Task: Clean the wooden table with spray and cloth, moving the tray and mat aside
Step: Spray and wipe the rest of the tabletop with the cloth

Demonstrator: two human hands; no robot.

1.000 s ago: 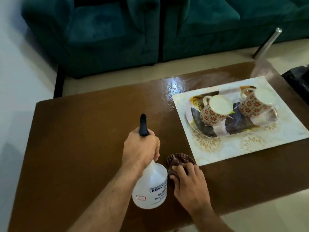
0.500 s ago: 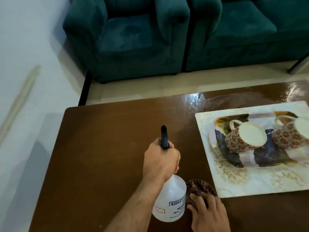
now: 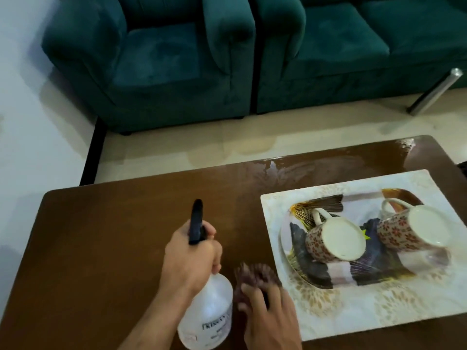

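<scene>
While the left hand's (image 3: pixel 188 258) fingers (image 3: pixel 216 258) curl round the spray bottle's (image 3: pixel 209 315) black trigger head above the wooden desk (image 3: pixel 101 248), the right hand (image 3: pixel 271 317) presses the brown cloth (image 3: pixel 255 275) down, just beside the mat (image 3: pixel 353 309) carrying the tray (image 3: pixel 285 238) with two mugs (image 3: pixel 336 238).

Left table (image 3: pixel 101 248) half open for passage; mat (image 3: pixel 379 306), tray (image 3: pixel 288 258), two mugs (image 3: pixel 336 238) block right.
</scene>
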